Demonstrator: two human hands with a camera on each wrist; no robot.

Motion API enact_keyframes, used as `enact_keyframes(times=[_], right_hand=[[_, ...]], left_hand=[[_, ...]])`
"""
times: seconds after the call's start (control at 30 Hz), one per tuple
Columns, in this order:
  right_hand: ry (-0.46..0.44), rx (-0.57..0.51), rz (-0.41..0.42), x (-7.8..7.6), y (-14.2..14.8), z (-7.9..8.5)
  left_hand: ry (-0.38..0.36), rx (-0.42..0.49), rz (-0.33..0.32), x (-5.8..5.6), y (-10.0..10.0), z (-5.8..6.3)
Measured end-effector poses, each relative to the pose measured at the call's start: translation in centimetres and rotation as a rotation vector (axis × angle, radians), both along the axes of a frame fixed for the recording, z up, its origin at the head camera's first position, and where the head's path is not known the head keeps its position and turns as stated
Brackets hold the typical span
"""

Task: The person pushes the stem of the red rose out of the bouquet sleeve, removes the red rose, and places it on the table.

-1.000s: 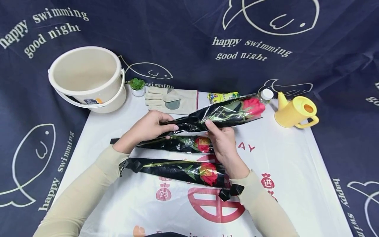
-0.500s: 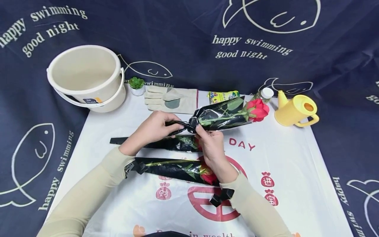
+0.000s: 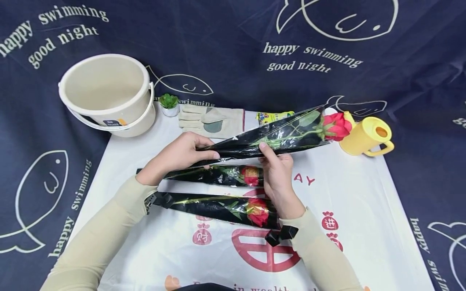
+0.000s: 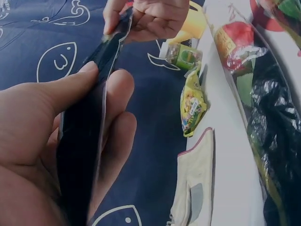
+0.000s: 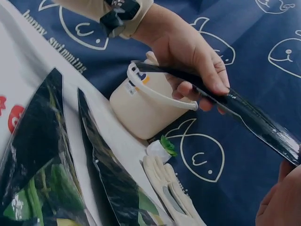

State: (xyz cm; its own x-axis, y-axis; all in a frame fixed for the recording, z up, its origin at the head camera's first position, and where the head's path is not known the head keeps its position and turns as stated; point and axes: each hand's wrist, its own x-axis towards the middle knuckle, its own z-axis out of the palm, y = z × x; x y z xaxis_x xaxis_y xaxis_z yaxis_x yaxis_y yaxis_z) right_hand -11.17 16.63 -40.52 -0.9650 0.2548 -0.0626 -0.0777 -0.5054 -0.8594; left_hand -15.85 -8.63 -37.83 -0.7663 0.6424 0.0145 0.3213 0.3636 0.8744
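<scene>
A red rose [image 3: 336, 126] lies in a black and clear plastic sleeve [image 3: 296, 128], its bloom poking out past the wide right end. My left hand [image 3: 178, 155] pinches the sleeve's narrow end between thumb and fingers; the left wrist view shows the black strip [image 4: 82, 141] in that grip. Farther right, my right hand [image 3: 278, 178] holds the sleeve around its middle, thumb on top. Below it on the table, two more sleeved roses lie side by side, the upper rose [image 3: 251, 176] and the lower rose [image 3: 257, 211], with blooms inside their plastic.
Along the back of the white-covered table [image 3: 174, 250] stand a beige bucket [image 3: 134, 109], a small potted plant [image 3: 169, 104], a work glove [image 3: 214, 121], a yellow packet [image 3: 273, 117], a white-capped jar [image 4: 183, 55] and a yellow watering can [image 3: 364, 137]. Behind hangs dark blue cloth [image 3: 218, 40].
The bloom went from inside the sleeve to outside its wide end. The plastic bunched up between my hands, then straightened again as my right hand moved left and back right.
</scene>
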Motion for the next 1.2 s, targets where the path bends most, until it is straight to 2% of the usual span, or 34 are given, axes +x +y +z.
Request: enact_keyframes(times=[0.1,0.23,0.43,0.67,0.8,0.93,1.07,1.2], right_hand=[[0.009,-0.027,0.004,0.0,0.2,-0.1],[0.02,-0.06,0.034,0.0,0.2,-0.4],[0.001,-0.049,0.07,0.3,-1.0,-0.9],[-0.037,-0.042,0.078,1.1,-2.8,-1.5],[-0.036,-0.028,0.134,1.4,-3.5,-1.5],[-0.06,0.006,0.176,1.6,-4.0,-1.5],[-0.031,0.017,0.142,1.3,-3.6,-1.3],[0.022,0.01,0.086,0.8,-2.4,-0.8]], left_hand=[[-0.04,0.017,-0.02,0.0,0.0,0.0],[-0.093,0.027,-0.005,0.0,0.0,-0.2],[-0.095,0.023,0.046,0.3,0.7,-0.2],[0.015,-0.033,0.043,0.5,1.6,-0.3],[0.09,-0.064,0.041,0.7,1.7,-0.2],[0.133,-0.072,0.041,0.9,1.9,-0.2],[0.072,-0.042,0.03,0.9,1.6,-0.3],[0.001,-0.02,0.037,0.6,0.6,-0.4]])
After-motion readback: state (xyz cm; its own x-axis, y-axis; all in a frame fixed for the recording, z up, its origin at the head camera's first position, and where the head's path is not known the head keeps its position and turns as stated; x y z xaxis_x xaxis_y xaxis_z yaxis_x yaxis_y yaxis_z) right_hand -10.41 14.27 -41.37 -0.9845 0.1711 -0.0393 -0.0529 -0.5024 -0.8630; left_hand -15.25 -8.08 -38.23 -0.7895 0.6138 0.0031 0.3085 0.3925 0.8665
